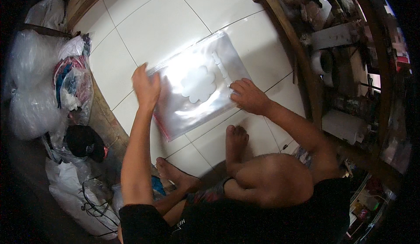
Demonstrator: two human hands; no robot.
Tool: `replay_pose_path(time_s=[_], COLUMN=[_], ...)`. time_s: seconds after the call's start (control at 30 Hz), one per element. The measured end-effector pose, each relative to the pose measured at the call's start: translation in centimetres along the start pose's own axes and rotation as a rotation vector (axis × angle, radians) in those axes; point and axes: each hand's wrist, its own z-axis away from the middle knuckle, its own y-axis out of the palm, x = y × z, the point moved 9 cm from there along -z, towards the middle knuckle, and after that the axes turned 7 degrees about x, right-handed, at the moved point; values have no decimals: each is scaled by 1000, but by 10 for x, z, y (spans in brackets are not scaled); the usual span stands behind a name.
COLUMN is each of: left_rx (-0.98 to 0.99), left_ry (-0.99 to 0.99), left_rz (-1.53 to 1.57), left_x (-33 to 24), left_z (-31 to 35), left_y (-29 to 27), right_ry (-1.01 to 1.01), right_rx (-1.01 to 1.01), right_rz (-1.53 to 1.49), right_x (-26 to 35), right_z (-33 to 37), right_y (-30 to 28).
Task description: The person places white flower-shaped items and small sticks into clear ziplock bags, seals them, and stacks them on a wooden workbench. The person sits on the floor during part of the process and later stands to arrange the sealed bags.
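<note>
— Two hands on one bag, is that right?

— Yes. One clear plastic bag (197, 86) lies flat on the white tiled floor (153, 29), a little ahead of the person's bare feet. Both hands press on it from opposite sides.

— How does the left hand sit?

— The left hand (146, 86) rests on the bag's left edge, forearm running straight up from the lower edge of the view. Its fingers are together and slightly curled, laid against the plastic; I cannot tell whether they pinch the edge or only press it.

— And the right?

— The right hand (248, 96) lies palm down on the bag's right edge, arm bent in from the right. Its fingers are spread and loose, flat on the plastic, gripping nothing.

— What is in the bag?

— One white flower-shaped cutout (199, 84) shows near the middle, and one narrower white piece (218, 64) sits just beyond it, toward the far corner. A thin red strip runs along the bag's near edge.

— Anything else to count?

— Two feet: the left foot (175, 174) and the right foot (236, 139), the right one's toes close to the bag. To the left, several stuffed plastic sacks (70, 82) are heaped, with one dark cap (85, 141) beside them. On the right, a cluttered wooden shelf (302, 56) holds one roll of tape (323, 62).
</note>
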Motion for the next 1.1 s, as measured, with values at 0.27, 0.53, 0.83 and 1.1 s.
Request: replay_pose_path(time_s=[0.27,0.53,0.83,1.1], left_rx=[585,591,612,605], left_ry=[218,114,56,90], left_rz=[-161,-145,-149,-102], left_x=[-102,-99,-104,-104], left_z=[-61,-65,-62,-63], left_y=[93,100,94,96], right_ry=[48,59,43,22], right_rx=[-29,-52,-72,-98], right_rz=[-8,18,31,58], right_x=[-4,-2,2,10], right_z=[-13,-8,-8,-6], right_y=[1,-1,8,14])
